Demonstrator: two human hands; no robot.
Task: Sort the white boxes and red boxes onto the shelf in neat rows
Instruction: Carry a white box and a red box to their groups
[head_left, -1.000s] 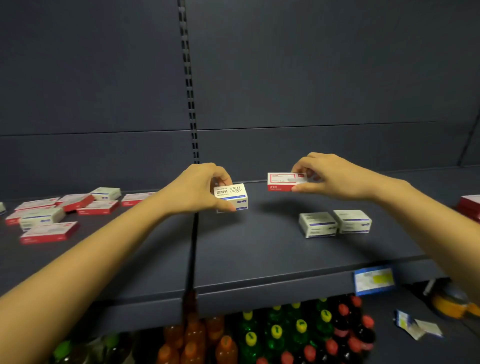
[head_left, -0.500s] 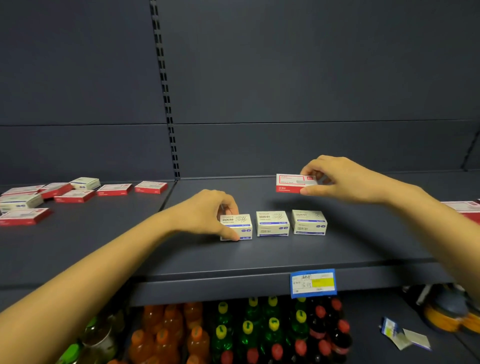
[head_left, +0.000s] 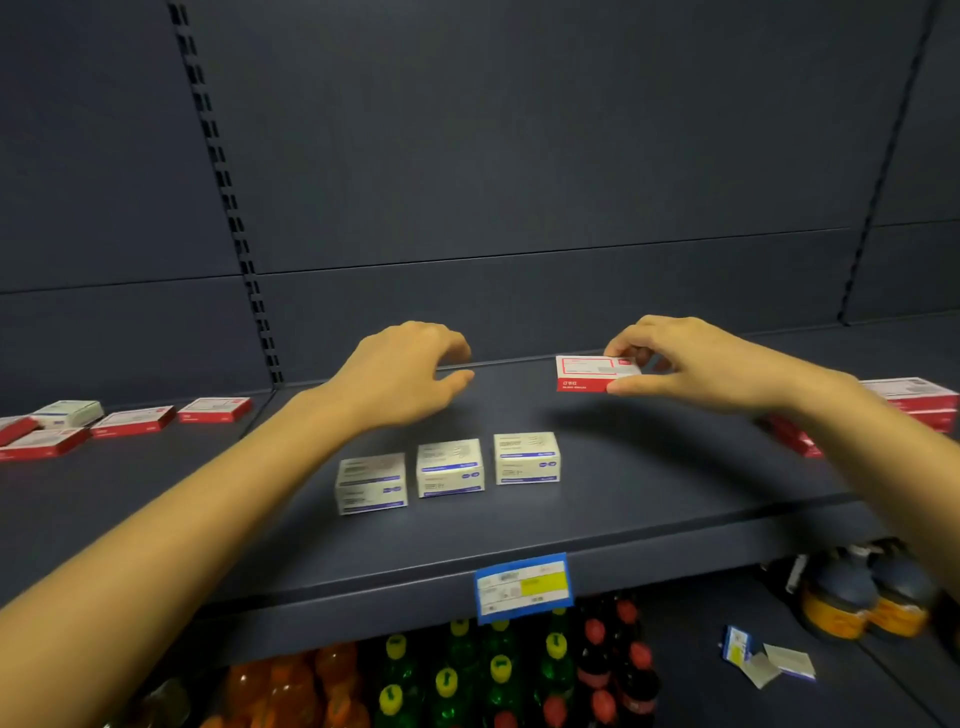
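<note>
Three white boxes stand in a row on the dark shelf (head_left: 649, 499): the left white box (head_left: 371, 483), the middle white box (head_left: 450, 468) and the right white box (head_left: 527, 458). My left hand (head_left: 405, 376) hovers above and behind the left one, fingers curled apart, holding nothing. My right hand (head_left: 691, 358) pinches a flat red box (head_left: 587, 373) in the air over the back of the shelf, right of the row.
Loose red and white boxes (head_left: 132, 420) lie on the left shelf section. A stack of red boxes (head_left: 914, 400) sits at the right, partly behind my right forearm. A blue-yellow price tag (head_left: 523, 586) hangs on the shelf edge; bottles (head_left: 498, 670) stand below.
My left hand set the white box down at the left end of the row, let go and rose back. My right hand kept holding the red box.
</note>
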